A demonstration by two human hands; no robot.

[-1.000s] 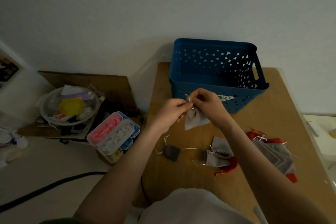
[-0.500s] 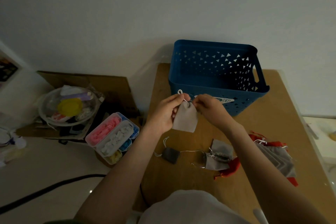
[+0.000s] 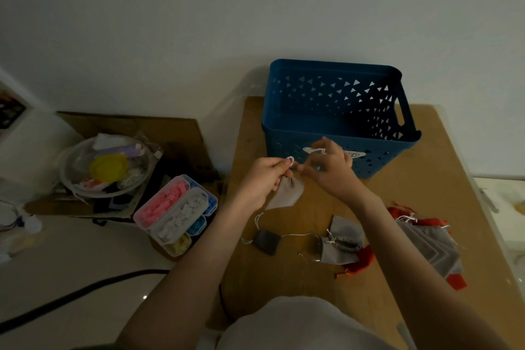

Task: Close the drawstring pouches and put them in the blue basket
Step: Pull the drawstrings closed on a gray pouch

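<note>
A light grey drawstring pouch [image 3: 287, 194] hangs in the air just in front of the blue basket [image 3: 335, 122]. My left hand [image 3: 262, 179] grips its top and a white loop of cord. My right hand [image 3: 331, 169] pinches the cord at the pouch mouth from the right. The basket stands at the table's far side and looks empty inside. On the wooden table [image 3: 443, 167] lie a small dark pouch [image 3: 267, 241], a grey pouch [image 3: 342, 243] with loose strings, and a pile of grey and red pouches [image 3: 426, 239] at the right.
Left of the table, lower down, sit a clear compartment box [image 3: 177, 214] of coloured pieces, a clear bowl [image 3: 106, 166] with a yellow lid, and cardboard [image 3: 159, 128]. A black cable [image 3: 85, 293] runs across the floor.
The pouch has dropped lower and tilted left under my left hand. My hands have drawn slightly apart, and my right hand now sits higher, near the basket's label.
</note>
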